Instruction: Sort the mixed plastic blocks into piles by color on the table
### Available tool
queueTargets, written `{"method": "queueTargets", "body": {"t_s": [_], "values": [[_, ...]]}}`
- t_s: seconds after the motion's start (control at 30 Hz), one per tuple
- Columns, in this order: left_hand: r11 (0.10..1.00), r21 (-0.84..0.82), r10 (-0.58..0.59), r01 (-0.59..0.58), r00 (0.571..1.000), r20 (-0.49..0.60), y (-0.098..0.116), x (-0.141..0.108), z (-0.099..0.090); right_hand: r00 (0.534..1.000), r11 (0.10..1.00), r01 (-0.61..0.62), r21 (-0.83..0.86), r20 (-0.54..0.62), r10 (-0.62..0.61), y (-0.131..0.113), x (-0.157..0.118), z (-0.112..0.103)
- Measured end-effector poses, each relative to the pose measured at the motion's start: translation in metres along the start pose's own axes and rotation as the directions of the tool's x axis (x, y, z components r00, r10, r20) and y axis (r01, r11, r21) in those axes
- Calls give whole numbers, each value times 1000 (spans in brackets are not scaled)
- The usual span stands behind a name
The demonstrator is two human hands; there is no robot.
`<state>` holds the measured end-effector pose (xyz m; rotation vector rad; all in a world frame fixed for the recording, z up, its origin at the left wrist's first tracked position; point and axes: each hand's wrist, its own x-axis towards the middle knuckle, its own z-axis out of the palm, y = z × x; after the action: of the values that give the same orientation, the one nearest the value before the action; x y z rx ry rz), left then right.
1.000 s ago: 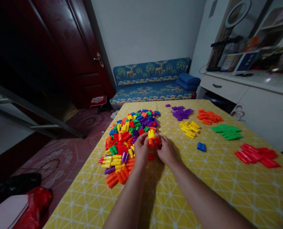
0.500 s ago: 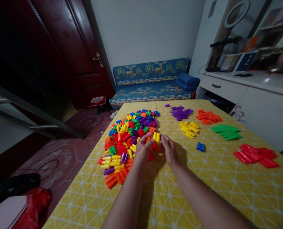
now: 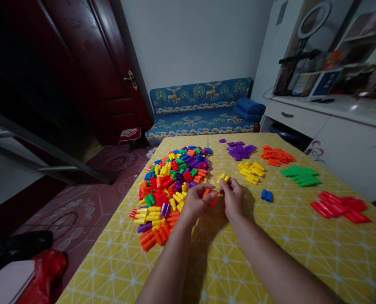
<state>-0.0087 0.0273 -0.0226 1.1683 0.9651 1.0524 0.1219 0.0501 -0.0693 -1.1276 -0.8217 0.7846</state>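
My left hand (image 3: 196, 202) is closed on an orange piece (image 3: 210, 196) beside the mixed pile of coloured plastic pieces (image 3: 165, 181). Just to its right, my right hand (image 3: 232, 196) pinches a yellow piece (image 3: 222, 179) between thumb and fingers. Farther right lie single-colour groups: purple pieces (image 3: 241, 150), yellow pieces (image 3: 251, 171), orange pieces (image 3: 277, 155), green pieces (image 3: 301, 175) and red pieces (image 3: 339, 206). A small blue piece (image 3: 266, 195) sits between the yellow and red groups.
Everything lies on a table with a yellow patterned cloth (image 3: 232, 270). Beyond its far edge stands a blue sofa (image 3: 200, 107). A white cabinet (image 3: 349, 147) is at the right, and a dark red door (image 3: 93, 63) at the left.
The yellow piece has moved right with my right hand, away from the orange piece. My left hand has shifted slightly right and nearer, still holding the orange piece.
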Motion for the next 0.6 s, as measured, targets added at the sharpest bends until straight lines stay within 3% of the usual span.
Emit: {"method": "queueTargets", "body": {"t_s": [0.07,0.13,0.2,0.27,0.33,0.37,0.47,0.6], "values": [[990,26,-141,139,961,237,3,-5,-3,998,999,-12,-35,58,14,2,4,-1],[974,108,-226,202,918,326,3,-6,-7,987,998,-35,-45,157,42,4,5,0],[968,153,-229,199,950,212,-3,-2,-10,967,998,-24,-52,254,37,5,4,2],[982,115,-145,148,989,-32,-10,5,-12,942,996,30,-81,334,-1,7,3,3],[998,-15,-57,55,973,-223,-15,12,-11,924,990,95,-108,380,-47,7,1,4],[994,-106,-39,12,965,-257,-16,14,-10,921,985,118,-124,384,-62,7,1,5],[931,-362,-43,-42,974,-224,-15,14,-4,927,971,165,-172,364,-93,3,-2,5],[877,-470,-17,-96,973,-229,-13,11,4,900,940,295,-171,380,-214,-9,-9,5]]}}
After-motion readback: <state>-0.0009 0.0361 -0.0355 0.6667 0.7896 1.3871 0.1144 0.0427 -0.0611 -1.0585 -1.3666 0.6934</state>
